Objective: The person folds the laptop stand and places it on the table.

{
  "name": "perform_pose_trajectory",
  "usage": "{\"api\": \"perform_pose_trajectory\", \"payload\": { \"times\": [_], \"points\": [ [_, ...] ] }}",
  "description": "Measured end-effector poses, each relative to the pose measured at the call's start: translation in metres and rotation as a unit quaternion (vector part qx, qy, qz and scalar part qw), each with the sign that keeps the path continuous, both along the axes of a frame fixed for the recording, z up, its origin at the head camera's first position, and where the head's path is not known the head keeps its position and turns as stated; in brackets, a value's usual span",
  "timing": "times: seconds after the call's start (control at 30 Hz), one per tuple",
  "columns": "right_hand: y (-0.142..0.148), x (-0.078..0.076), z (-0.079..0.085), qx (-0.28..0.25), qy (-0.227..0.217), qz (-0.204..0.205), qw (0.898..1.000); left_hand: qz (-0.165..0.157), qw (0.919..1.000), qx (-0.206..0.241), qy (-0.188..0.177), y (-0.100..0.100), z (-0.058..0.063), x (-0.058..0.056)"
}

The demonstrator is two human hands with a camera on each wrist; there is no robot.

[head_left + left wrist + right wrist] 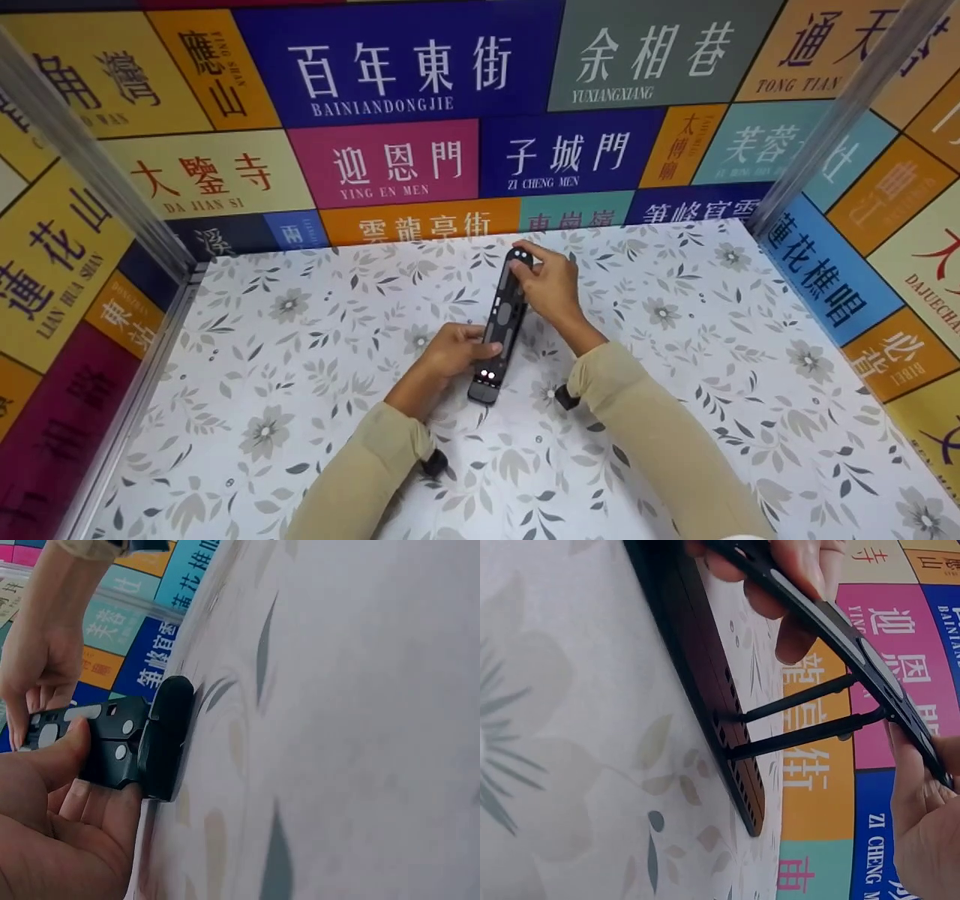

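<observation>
A black folding laptop stand [504, 319] with grey pads lies lengthwise away from me, its top plate tilted up. My left hand [454, 349] grips the near part of that plate, thumb on top and fingers underneath. At the far end my right hand [551, 285] pinches the plate between thumb and fingers. In the right wrist view, two thin support rods [802, 736] span from the top plate to a slotted base [705, 682], which rests along the table. The left wrist view shows the thick hinged end [165, 739] close to the tabletop.
The table [337, 300] has a white cover printed with grey flowers and leaves. Colourful sign-covered walls [405, 67] stand behind it and at both sides, with metal corner posts [847, 105]. Dark wrist devices [433, 463] sit by both sleeve cuffs.
</observation>
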State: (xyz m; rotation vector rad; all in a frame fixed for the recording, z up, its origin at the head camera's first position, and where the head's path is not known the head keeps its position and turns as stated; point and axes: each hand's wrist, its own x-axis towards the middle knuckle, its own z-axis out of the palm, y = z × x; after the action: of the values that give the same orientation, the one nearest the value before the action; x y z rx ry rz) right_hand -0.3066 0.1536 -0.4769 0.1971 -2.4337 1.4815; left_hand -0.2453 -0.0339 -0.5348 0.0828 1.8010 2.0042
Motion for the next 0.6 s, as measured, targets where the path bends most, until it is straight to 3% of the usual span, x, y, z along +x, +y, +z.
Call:
{"api": "perform_pose_trajectory", "payload": {
  "times": [0.37, 0.6],
  "points": [
    [-0.006, 0.018, -0.002, -0.003, 0.022, -0.062, 0.998, -0.012, 0.9979, -0.052, 0.036, -0.016, -0.001, -0.008],
    [-0.008, 0.025, -0.004, 0.004, 0.049, -0.087, 0.995, -0.008, 0.9983, -0.056, 0.016, -0.024, -0.004, -0.014]
  ]
}}
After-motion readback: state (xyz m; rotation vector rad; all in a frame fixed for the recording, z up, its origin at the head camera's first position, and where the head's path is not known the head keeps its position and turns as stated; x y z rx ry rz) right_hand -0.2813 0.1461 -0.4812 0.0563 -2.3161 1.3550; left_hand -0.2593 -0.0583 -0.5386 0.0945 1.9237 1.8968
